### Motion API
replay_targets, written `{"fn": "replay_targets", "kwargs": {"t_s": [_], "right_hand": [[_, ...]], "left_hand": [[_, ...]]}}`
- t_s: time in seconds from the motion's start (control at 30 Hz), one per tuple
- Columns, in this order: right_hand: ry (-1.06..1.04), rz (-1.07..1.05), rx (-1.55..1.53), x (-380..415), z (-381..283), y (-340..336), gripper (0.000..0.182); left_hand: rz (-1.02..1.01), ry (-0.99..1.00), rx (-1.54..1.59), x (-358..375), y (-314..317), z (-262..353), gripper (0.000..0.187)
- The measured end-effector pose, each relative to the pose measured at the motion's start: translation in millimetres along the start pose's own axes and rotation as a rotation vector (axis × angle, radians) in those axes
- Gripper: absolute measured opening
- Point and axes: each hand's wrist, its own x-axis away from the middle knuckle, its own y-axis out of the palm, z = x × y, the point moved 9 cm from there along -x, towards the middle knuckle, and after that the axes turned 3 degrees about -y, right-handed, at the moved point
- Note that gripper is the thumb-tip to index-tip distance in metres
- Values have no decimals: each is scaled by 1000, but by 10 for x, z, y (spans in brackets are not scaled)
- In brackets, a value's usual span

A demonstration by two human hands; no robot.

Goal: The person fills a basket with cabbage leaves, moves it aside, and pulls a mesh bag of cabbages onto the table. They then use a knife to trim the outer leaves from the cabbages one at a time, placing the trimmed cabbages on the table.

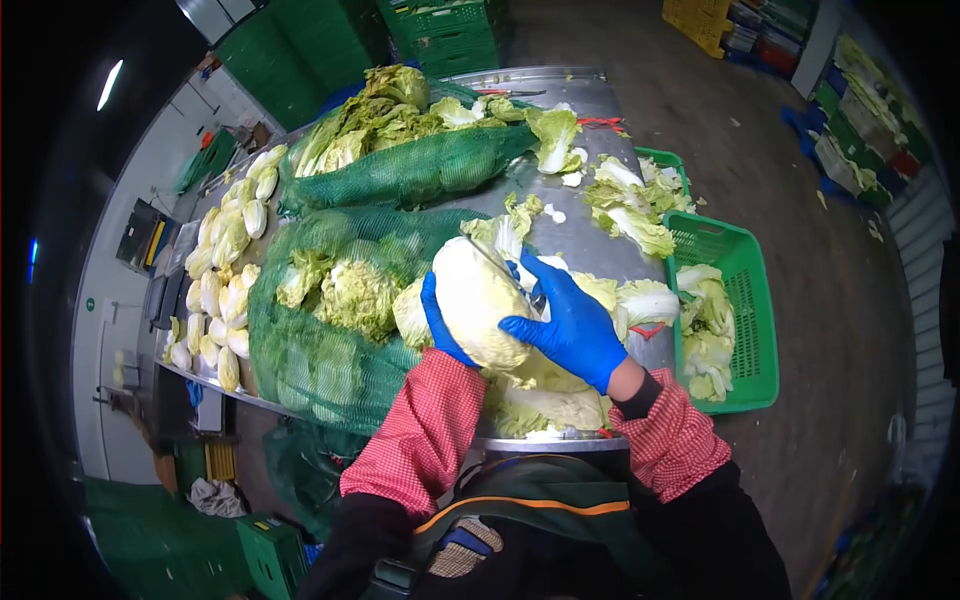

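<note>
My left hand (pixel 441 322), in a blue glove, is wrapped around the left side of a pale, trimmed napa cabbage (pixel 478 305) held above the metal table. In my blue-gloved right hand (pixel 573 325) is a knife (pixel 488 258), its thin blade lying against the upper right of the cabbage. The fingers hide most of its handle, while the thumb presses on the cabbage. Loose cabbage leaves (pixel 540 408) lie beneath both hands. Just left of them, a green mesh sack (pixel 340 365) gapes around more cabbages (pixel 358 300).
A second mesh sack (pixel 410 172) with greener cabbages lies farther back. Pale trimmed cabbages (pixel 228 235) line the table's left side. Against the right edge stands a green crate (pixel 755 330) containing leaves. More leaves (pixel 630 205) cover the table (pixel 590 95) near that edge.
</note>
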Motion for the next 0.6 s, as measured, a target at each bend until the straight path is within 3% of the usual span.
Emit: {"fn": "replay_targets", "kwargs": {"t_s": [0.03,0.1,0.13,0.17,0.2,0.23,0.3,0.33,0.43,0.6], "right_hand": [[148,-93,-215,11,228,101,78],[447,-291,-649,97,470,290,76],[447,-259,-797,148,451,339,69],[450,-233,-796,161,500,337,68],[455,-208,-795,178,559,327,66],[464,-184,-796,227,602,321,65],[457,-129,-706,241,622,211,61],[475,-149,-673,288,633,219,61],[416,-161,-464,319,572,182,63],[245,-143,-270,298,546,154,66]], "left_hand": [[-112,-34,40,-40,160,-18,51],[193,-136,-92,-96,-185,-60,53],[274,-123,-149,5,-255,-58,55],[355,-105,-204,70,-67,-50,56],[61,-304,244,-19,17,-207,71],[360,-339,-389,72,-242,-155,74],[336,-368,-211,259,-94,-127,71],[512,-352,-360,384,-269,-137,66],[495,-347,-389,491,-455,-214,64],[505,-67,-954,435,-388,-7,62]]}}
